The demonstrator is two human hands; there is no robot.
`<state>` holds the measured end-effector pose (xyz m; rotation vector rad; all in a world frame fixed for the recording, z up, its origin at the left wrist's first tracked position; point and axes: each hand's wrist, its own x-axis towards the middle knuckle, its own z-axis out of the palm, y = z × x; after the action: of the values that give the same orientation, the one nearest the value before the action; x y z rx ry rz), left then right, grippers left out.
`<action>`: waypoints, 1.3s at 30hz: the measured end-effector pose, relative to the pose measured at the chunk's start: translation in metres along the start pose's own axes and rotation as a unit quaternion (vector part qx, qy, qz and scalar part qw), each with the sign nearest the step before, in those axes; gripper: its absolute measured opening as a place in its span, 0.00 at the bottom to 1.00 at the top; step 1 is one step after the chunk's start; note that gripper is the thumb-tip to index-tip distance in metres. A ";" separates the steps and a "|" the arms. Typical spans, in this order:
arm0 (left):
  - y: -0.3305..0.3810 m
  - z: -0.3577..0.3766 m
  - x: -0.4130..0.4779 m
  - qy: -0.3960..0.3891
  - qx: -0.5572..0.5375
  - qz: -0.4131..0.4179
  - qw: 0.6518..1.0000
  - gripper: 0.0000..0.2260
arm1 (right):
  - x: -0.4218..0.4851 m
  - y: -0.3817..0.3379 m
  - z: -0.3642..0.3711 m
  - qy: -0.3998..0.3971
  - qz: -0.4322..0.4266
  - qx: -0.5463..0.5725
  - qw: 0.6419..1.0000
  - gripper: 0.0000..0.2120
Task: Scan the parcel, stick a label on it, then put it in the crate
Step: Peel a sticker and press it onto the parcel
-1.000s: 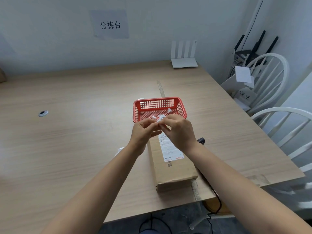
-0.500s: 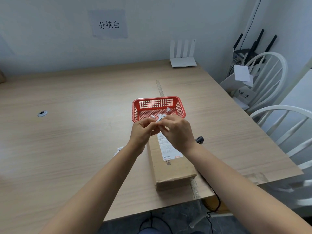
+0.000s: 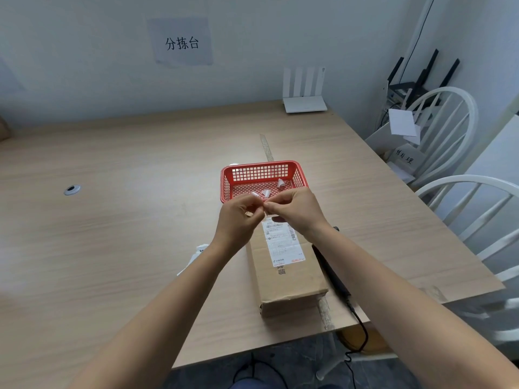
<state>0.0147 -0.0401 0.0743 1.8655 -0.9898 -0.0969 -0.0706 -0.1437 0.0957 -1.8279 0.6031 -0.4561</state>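
Observation:
A long brown cardboard parcel [image 3: 289, 279] lies on the wooden table [image 3: 126, 220], with a white printed shipping label [image 3: 282, 242] on its top face. Beyond its far end stands a red mesh crate [image 3: 261, 172] holding a few small curled white paper scraps [image 3: 280, 183]. My left hand [image 3: 238, 217] and my right hand [image 3: 295, 209] meet above the parcel's far end, fingertips pinched together on a small white sticker [image 3: 259, 195]. A black scanner [image 3: 331, 269] with its cable lies along the parcel's right side, partly hidden by my right forearm.
A white router [image 3: 304, 92] stands at the table's back edge. White sheets [image 3: 193, 258] lie left of the parcel under my left arm. A round cable grommet [image 3: 72, 189] sits at the left. White chairs [image 3: 455, 141] stand right of the table.
Both hands stay pinched together over the parcel's far end, with only small finger movement on the sticker. The parcel and crate have not moved.

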 end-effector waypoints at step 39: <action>0.006 -0.001 0.004 -0.027 -0.186 -0.108 0.976 0.11 | -0.002 0.012 -0.004 0.006 -0.081 -0.002 0.997 0.08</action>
<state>0.0140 -0.0433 0.0804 1.6226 -0.7416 -0.4347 -0.0766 -0.1486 0.0853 -1.8874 0.4656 -0.5736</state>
